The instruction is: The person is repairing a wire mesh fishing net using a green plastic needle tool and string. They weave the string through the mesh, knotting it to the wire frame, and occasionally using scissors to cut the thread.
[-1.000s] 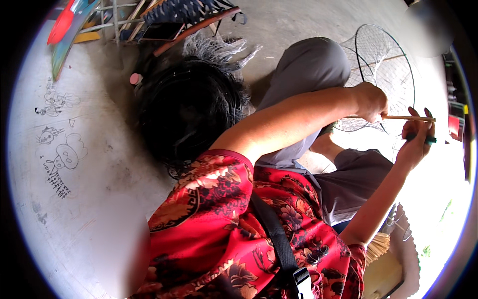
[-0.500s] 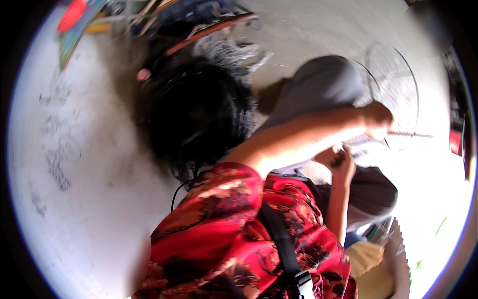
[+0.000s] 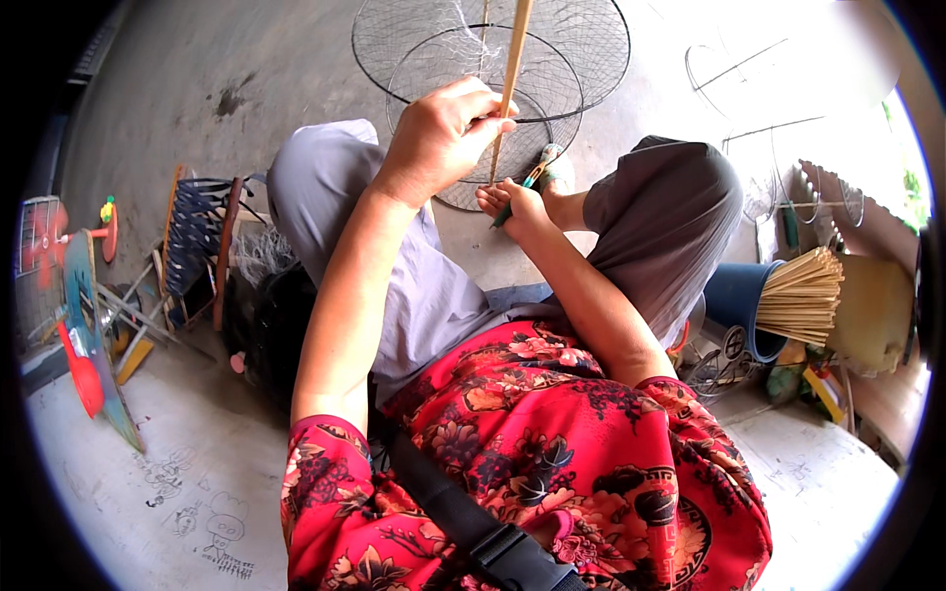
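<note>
My left hand (image 3: 445, 130) is closed in a pinch round a slim wooden stick (image 3: 516, 54), which stands nearly upright in front of me. The stick's lower end comes down by the fingertips of my right hand (image 3: 517, 205). In that right hand lies a small green-handled tool (image 3: 533, 177), held across the palm under the thumb; its exact kind is not clear. Just beyond both hands is a round mesh net (image 3: 591, 59) on black hoops, partly hidden by my left hand. White loose threads hang near its middle.
At right, a blue bucket (image 3: 734, 295) holds a bundle of wooden sticks (image 3: 803, 295). More wire hoops (image 3: 754, 118) lie at the far right. A folding chair (image 3: 202, 236) and a black bundle (image 3: 266, 325) are at my left. My foot (image 3: 557, 172) is by the net.
The view has swung round from a blurred, turned position. My left arm, which reached across to the right with a thin stick, now points forward with the stick upright beside my right hand.
</note>
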Action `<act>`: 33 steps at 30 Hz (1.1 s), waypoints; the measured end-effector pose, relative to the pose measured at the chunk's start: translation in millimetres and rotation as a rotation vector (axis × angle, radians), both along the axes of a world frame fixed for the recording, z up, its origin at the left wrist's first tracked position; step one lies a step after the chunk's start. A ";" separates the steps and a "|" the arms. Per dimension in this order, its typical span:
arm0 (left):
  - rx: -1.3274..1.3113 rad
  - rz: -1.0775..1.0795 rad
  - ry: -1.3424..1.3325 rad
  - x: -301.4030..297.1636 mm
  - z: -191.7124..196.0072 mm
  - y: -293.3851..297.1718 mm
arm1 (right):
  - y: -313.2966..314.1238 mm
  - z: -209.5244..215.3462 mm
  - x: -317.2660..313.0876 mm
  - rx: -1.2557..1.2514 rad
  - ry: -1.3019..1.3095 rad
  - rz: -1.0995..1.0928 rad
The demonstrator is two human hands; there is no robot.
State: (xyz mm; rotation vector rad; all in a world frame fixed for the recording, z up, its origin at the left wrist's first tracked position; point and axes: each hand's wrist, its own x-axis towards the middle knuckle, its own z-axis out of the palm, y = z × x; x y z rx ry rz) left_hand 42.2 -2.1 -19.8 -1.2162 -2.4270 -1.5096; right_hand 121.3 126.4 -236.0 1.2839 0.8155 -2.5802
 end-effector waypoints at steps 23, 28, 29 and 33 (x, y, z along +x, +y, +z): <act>-0.089 0.053 0.191 110.9 -31.6 0.4 | -24.3 -18.5 -12.6 -0.266 0.299 -0.331; 0.286 0.043 -0.087 100.5 -22.3 -8.3 | -37.4 12.9 0.4 -0.174 0.110 -0.330; 0.259 0.053 -0.039 96.8 -19.2 -11.6 | -39.3 19.2 0.6 -0.159 0.131 -0.347; 0.145 0.070 0.030 79.5 -7.2 -21.7 | -43.0 38.4 0.1 -0.170 0.015 -0.355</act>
